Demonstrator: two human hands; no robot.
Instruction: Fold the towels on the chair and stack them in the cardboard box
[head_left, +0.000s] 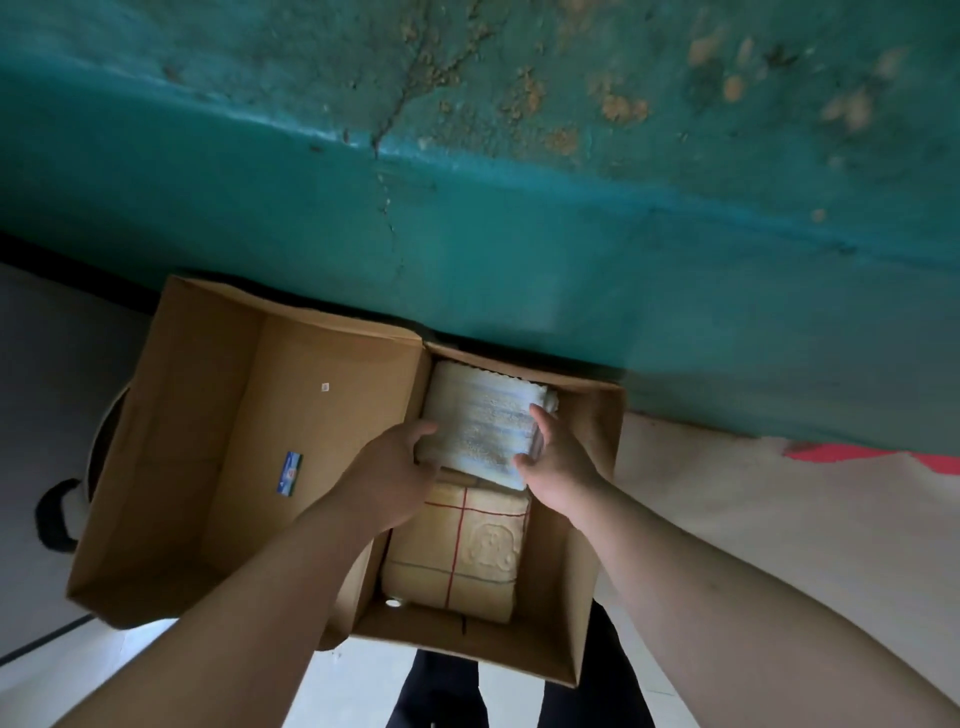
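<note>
Both forearms reach down from the near edge of the head view, and between them, lower still, stand the person's dark trouser legs (519, 691) on the pale floor (363, 680). The left hand (389, 467) curls its grip round the left edge of a folded white towel (480, 431) with faint blue stripes; the right hand (556, 462) clamps the right edge, fingers along the side and thumb on top. So the towel sits squarely between the two hands, neither one nearer, its long axis running away from the person toward the wall.

It is held inside the cardboard box (597, 519), over the far half, and whether it already rests on something beneath I cannot tell. Just nearer the person lies a folded beige towel (467, 561) with a red line and an embossed figure, already in the box; the white towel's near edge overlaps its far end. To my eye the coming move is a short lowering and letting go, and the box's right wall close beside the right hand is what could crowd the fingers.

To the left, a wide box flap (218, 441) lies open with a small blue sticker (290, 473) on it, well clear of the towels. Beyond stands a scuffed teal wall (519, 182). No chair shows.
</note>
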